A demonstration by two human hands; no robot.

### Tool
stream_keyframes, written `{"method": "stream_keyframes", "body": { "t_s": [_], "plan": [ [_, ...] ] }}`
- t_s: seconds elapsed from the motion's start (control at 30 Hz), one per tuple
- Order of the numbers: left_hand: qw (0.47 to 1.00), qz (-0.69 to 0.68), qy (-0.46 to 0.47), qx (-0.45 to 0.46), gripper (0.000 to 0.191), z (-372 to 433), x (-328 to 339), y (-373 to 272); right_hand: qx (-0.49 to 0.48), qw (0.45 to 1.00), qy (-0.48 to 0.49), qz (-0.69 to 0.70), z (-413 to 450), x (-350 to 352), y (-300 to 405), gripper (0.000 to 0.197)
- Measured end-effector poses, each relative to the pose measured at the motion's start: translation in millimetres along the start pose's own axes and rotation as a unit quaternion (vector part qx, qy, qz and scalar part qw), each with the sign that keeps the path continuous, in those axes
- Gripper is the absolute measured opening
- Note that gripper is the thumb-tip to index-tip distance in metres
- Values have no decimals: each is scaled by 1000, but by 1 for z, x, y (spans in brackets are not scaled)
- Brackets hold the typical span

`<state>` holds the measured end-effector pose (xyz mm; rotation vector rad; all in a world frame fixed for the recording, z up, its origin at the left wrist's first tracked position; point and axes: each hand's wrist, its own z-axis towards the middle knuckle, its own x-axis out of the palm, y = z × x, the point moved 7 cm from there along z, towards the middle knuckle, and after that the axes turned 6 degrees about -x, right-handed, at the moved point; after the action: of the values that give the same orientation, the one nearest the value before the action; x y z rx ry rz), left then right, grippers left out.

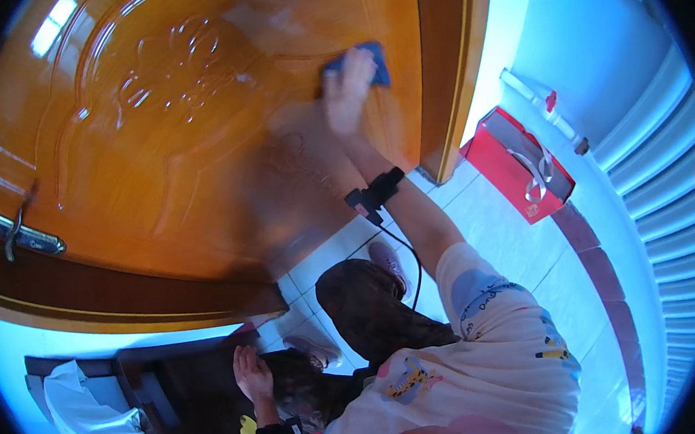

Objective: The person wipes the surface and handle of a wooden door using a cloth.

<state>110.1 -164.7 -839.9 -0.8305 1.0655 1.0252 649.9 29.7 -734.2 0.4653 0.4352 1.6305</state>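
Observation:
Pressed against a glossy wooden door (221, 135) with carved panels, a blue cloth (378, 63) lies under my right hand (350, 84), near the side of the door by the frame. That hand is blurred, and its fingers are on the cloth. A black strap with a small device and a cable (376, 195) is around my right wrist. My left hand (253, 372) hangs low beside my left leg, holding nothing, with its fingers extended. Another strapped device (281, 430) is on my left wrist. The metal door handle (16, 231) is at the far left.
A red gift bag (517, 175) with ribbon handles stands on the tiled floor to the right, near a white pipe (536, 101) and a white radiator (655, 207). Dark furniture (185, 398) with a white cloth (89, 410) is at the lower left. The door frame (451, 58) borders the door.

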Motion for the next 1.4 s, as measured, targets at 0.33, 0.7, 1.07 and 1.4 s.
{"method": "stream_keyframes", "body": {
  "t_s": [0.33,0.7,1.07,1.4],
  "plan": [
    [1000,-10,0,1,20,7,-5,-13,-104,992,-52,-56,179,-23,2,55],
    [999,-10,-38,-30,22,-3,-16,10,250,968,-29,-17,-74,-25,-178,63],
    [994,-23,-100,-45,21,-23,-25,21,-99,981,126,-112,9,37,208,60],
    [988,-38,-132,-71,22,-49,-29,40,-474,794,381,-10,-46,26,198,45]
  ]
}}
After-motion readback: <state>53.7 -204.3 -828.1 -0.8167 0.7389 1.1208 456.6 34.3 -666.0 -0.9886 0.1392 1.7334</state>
